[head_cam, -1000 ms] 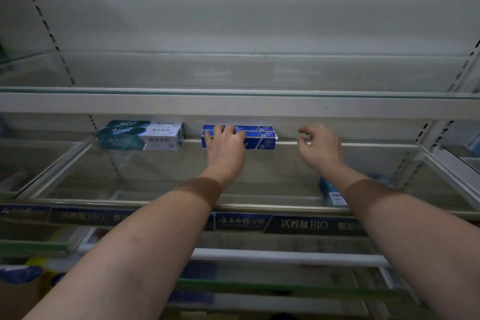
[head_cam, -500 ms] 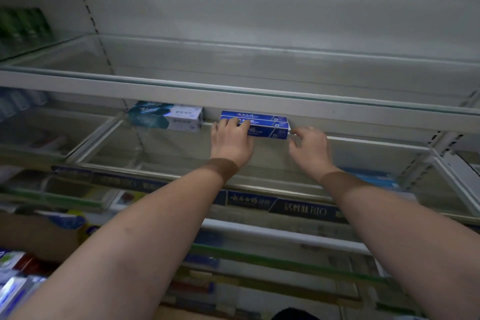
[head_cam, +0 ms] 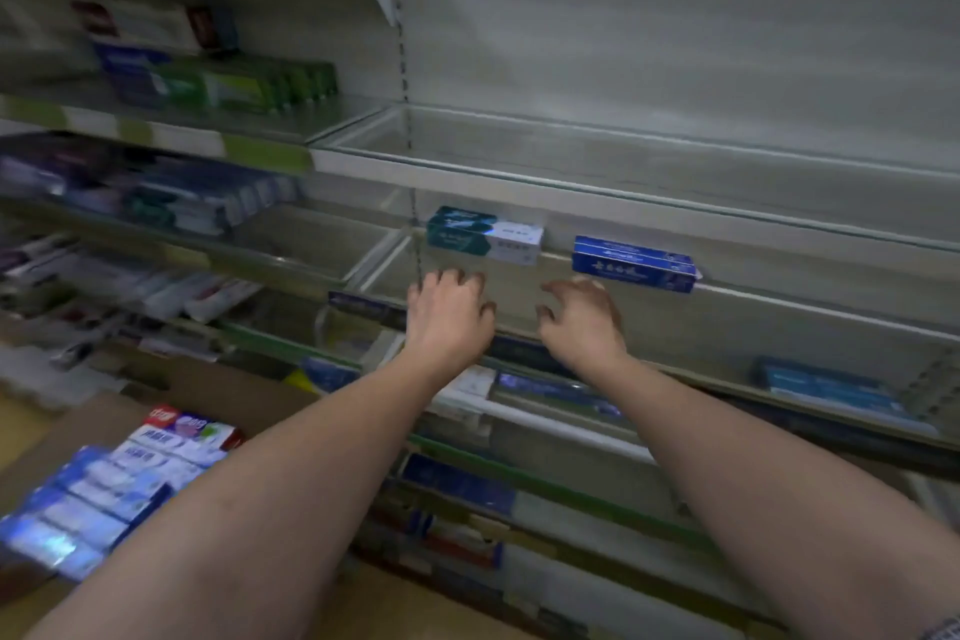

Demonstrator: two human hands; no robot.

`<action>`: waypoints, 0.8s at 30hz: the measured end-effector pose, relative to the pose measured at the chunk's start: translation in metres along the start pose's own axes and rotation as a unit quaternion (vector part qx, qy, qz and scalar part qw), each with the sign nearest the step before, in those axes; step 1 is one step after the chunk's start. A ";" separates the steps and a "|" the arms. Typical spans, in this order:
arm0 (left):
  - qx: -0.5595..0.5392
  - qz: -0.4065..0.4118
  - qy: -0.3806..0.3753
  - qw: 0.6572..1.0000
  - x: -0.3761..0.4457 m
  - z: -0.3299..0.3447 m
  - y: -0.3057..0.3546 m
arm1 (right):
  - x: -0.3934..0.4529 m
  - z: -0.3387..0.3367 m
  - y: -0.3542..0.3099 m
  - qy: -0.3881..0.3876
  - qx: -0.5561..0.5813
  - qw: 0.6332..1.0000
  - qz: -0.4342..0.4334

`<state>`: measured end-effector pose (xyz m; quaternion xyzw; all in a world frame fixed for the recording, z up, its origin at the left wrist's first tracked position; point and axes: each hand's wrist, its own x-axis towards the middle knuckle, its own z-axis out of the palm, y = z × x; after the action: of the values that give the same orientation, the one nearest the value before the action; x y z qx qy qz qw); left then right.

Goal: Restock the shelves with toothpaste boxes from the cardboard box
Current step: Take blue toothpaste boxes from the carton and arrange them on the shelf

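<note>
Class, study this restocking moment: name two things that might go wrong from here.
1. The blue toothpaste boxes lie stacked at the shelf's back with neither the left hand nor the right hand holding them; a passing knock might topple the stack.
2. The view is blurred, so reaching for the toothpaste in the cardboard box may miss.

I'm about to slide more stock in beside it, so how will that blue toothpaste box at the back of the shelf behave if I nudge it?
The blue toothpaste box looks like thin carton, so probably light and stiff. It lies flat on its long side on the smooth glass shelf, so it should slide rather than tip or roll. A nudge at one end would likely swing it askew.
</note>
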<state>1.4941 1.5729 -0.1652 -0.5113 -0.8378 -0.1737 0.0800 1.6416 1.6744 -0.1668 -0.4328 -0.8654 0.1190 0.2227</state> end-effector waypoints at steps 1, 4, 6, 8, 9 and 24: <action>0.001 -0.008 0.007 1.000 -0.010 -0.005 -0.019 | -0.005 0.006 -0.020 0.000 0.004 1.000 -0.014; 0.003 -0.036 0.014 0.999 -0.041 -0.022 -0.075 | -0.019 0.030 -0.079 0.003 0.013 0.998 -0.056; 0.009 -0.056 0.011 0.998 -0.065 -0.030 -0.110 | -0.031 0.049 -0.116 0.000 0.024 0.996 -0.087; 0.015 -0.085 0.005 0.996 -0.090 -0.036 -0.144 | -0.045 0.070 -0.150 -0.018 0.038 0.993 -0.111; 0.017 -0.106 0.000 0.994 -0.103 -0.038 -0.159 | -0.052 0.080 -0.165 -0.033 0.041 0.991 -0.122; 0.013 -0.380 -0.081 0.922 -0.229 -0.021 -0.335 | -0.103 0.235 -0.318 -0.267 0.057 0.937 -0.219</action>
<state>1.3033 1.2353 -0.2871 -0.1662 -0.9749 -0.1382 -0.0536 1.3604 1.3988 -0.2740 -0.1713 -0.9582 0.2274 0.0276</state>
